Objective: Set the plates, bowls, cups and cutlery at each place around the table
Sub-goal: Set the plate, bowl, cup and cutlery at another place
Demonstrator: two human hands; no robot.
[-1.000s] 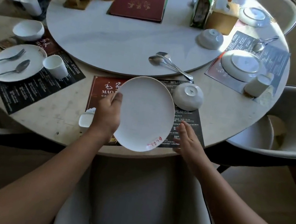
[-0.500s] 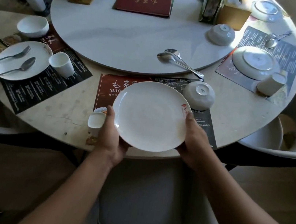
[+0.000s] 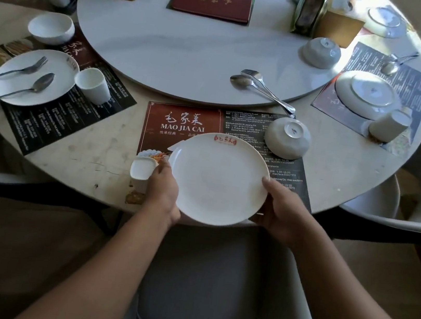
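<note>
While left hand [image 3: 164,193] and right hand [image 3: 282,211] clasp one plate [image 3: 217,179], one bowl [image 3: 287,138] at one o'clock, one cup [image 3: 142,172] at nine.

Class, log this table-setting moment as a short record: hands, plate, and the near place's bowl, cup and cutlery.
held: round white plate with red mark, over the dark printed placemat
left hand: grips the plate's left rim
right hand: grips its right rim
white bowl: upside down on the placemat, beyond the plate
white cup: upright, beside the left hand
steel spoon and fork: across the white turntable's edge
</note>
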